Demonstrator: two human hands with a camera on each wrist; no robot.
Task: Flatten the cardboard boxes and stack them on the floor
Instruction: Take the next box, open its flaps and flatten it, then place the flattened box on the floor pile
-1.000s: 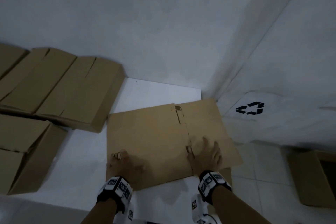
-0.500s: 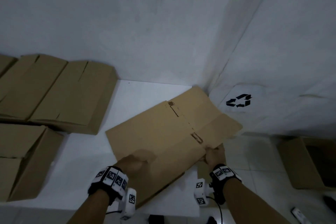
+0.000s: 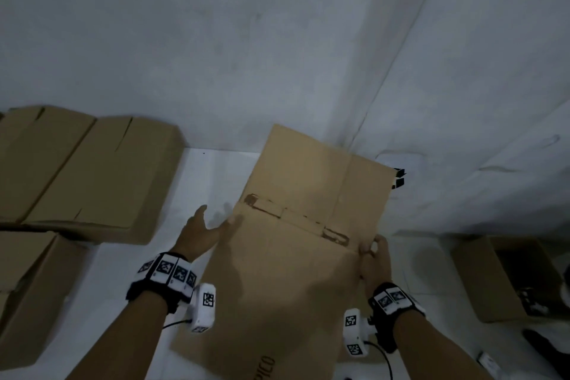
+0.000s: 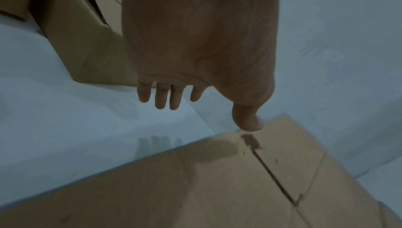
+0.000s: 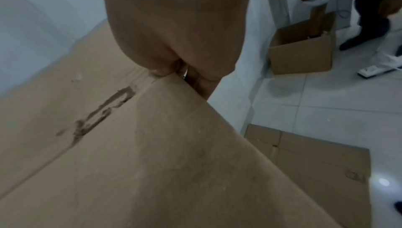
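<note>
A flattened cardboard box (image 3: 296,256) is lifted off the white table (image 3: 203,176) and tilted, its far end up toward the wall corner. My right hand (image 3: 374,259) pinches its right edge near a torn tape strip; the right wrist view shows the fingers (image 5: 195,80) curled round that edge of the box (image 5: 130,163). My left hand (image 3: 206,231) is at the left edge with fingers straight and spread. In the left wrist view the thumb (image 4: 248,120) hovers at the edge of the box (image 4: 217,188); I cannot tell if it touches.
Several assembled boxes (image 3: 92,176) stand on the table's left, one nearer (image 3: 27,293). An open box (image 3: 499,278) sits on the tiled floor at right, with a person (image 5: 369,8) bent over it. A flattened box (image 5: 315,163) lies on the floor below.
The flattened box lay on the table under both palms. It has been lifted and turned lengthwise; my right hand now grips its right edge and my left hand has come off its face.
</note>
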